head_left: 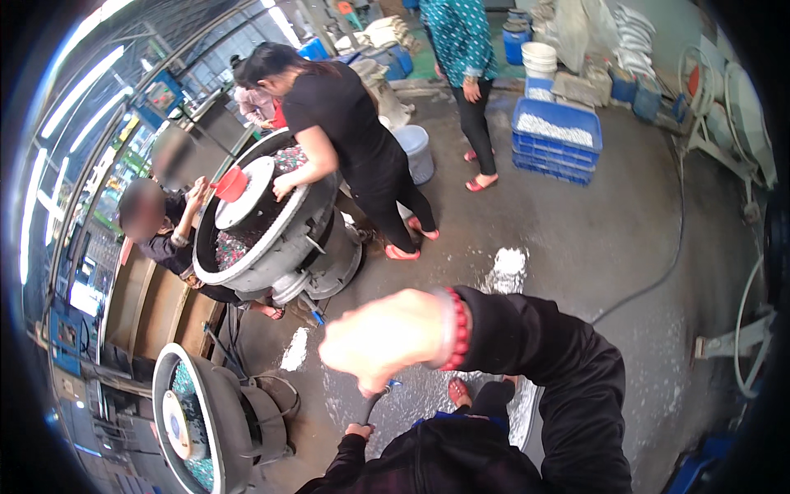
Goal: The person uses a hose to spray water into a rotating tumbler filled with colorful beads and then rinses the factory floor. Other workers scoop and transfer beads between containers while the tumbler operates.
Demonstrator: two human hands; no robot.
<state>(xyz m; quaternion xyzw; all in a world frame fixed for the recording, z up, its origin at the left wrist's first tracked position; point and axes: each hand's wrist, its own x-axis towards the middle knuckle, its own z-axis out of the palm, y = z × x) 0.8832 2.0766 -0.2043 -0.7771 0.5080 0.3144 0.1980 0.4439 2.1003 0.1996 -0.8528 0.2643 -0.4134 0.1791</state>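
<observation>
My left hand (360,430) is low in the head view, closed around a dark hose (375,405) that angles up and right. A small bluish end shows at its top. My right hand (374,339), washed out by glare, hangs above the hose with its wrist bent over. Red beads (457,329) circle that wrist below a black sleeve. The glare hides how its fingers lie and whether they hold anything. Beneath both hands the floor (428,416) is wet and shiny.
Left stands a round bowl machine (177,428) with teal pieces. Beyond it, people work at a larger bowl machine (288,263) holding mixed pieces and a red scoop (231,184). Blue crates (557,148) stack farther back. White foam (508,267) and a cable (658,284) lie on the floor.
</observation>
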